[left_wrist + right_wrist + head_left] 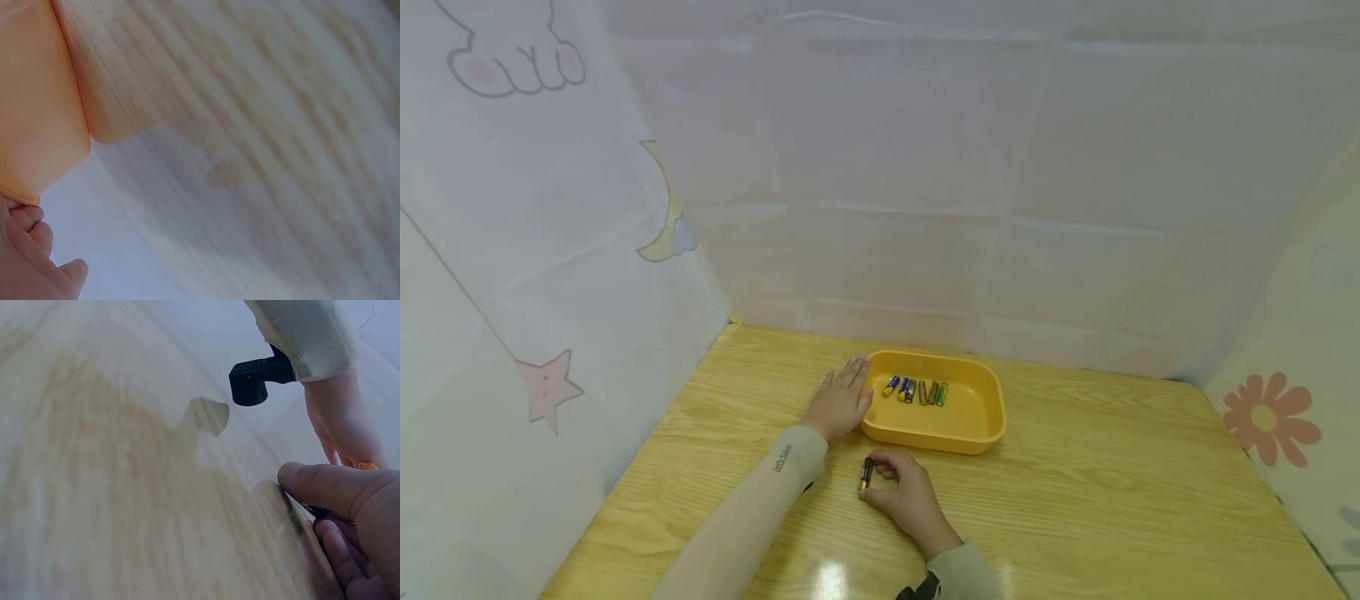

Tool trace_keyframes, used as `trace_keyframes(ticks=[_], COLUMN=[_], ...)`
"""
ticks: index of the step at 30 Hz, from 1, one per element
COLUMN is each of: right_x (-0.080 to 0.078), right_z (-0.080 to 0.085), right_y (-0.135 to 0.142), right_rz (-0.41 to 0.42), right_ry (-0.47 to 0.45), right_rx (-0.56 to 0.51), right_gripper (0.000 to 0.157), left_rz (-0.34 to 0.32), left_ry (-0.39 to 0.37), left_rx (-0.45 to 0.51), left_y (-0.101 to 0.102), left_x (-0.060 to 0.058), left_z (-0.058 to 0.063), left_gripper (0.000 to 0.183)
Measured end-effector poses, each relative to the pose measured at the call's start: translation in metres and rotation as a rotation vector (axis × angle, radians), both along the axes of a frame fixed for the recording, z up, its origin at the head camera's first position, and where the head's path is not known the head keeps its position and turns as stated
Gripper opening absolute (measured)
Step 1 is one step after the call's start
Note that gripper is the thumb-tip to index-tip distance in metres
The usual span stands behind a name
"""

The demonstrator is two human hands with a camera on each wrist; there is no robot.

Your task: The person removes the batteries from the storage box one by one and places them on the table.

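Observation:
A yellow plastic tray (966, 439) stands on the wooden table, with several small batteries (933, 392) lying in a loose row inside it. My left hand (840, 402) rests against the tray's left end, fingers stretched along the rim. In the left wrist view, its fingertips (40, 234) show beside the orange-looking tray wall (44, 100). In front of the tray, my right hand (910, 492) pinches a black-and-gold battery (867, 473) between thumb and fingers, close over the table. The right wrist view shows the thumb (325, 487) covering most of that battery.
The wooden table (1112, 500) extends to both sides of the tray. White printed sheets (887, 167) hang behind and at the left and right of the table. A black wrist camera (250, 381) sits at the left sleeve cuff.

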State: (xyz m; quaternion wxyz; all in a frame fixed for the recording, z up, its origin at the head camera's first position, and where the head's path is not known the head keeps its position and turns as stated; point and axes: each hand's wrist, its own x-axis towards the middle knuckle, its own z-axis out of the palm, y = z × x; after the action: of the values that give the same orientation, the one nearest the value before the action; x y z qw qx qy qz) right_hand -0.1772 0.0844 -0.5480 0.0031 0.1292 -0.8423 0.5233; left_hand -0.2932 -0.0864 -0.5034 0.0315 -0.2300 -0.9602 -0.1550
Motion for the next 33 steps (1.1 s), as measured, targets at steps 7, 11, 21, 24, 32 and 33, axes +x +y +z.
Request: trace_keyframes(ticks=[7, 11, 21, 24, 32, 33], right_x=[0.0009, 0.0006, 0.0, 0.0002, 0.0014, 0.0012], right_z=[0.001, 0.0007, 0.0014, 0.0014, 0.0021, 0.0022], right_y=[-0.0003, 0.0001, 0.0005, 0.0006, 0.0016, 0.0017], right_rz=[0.005, 0.004, 0.026, 0.028, 0.032, 0.032], right_ry=[-0.001, 0.004, 0.045, 0.054, 0.054, 0.055], right_rx=[0.015, 0.029, 0.045, 0.046, 0.046, 0.045], right_gripper=[0.05, 0.05, 0.05, 0.051, 0.052, 0.052], left_rz=[-0.002, -0.001, -0.001, 0.001, 0.0, 0.001], left_ry=[0.016, 0.023, 0.021, 0.02, 0.007, 0.004], left_rx=[0.019, 0.009, 0.002, -0.005, 0.003, 0.004], left_y=[-0.0003, -0.0006, -0.0007, -0.0006, 0.0001, 0.0002], left_x=[-0.0012, -0.0019, -0.0016, -0.0011, 0.0002, 0.0001], left_z=[-0.0026, -0.0041, -0.0029, -0.0015, -0.0005, -0.0003], left_gripper=[0.06, 0.06, 0.06, 0.06, 0.06, 0.06])
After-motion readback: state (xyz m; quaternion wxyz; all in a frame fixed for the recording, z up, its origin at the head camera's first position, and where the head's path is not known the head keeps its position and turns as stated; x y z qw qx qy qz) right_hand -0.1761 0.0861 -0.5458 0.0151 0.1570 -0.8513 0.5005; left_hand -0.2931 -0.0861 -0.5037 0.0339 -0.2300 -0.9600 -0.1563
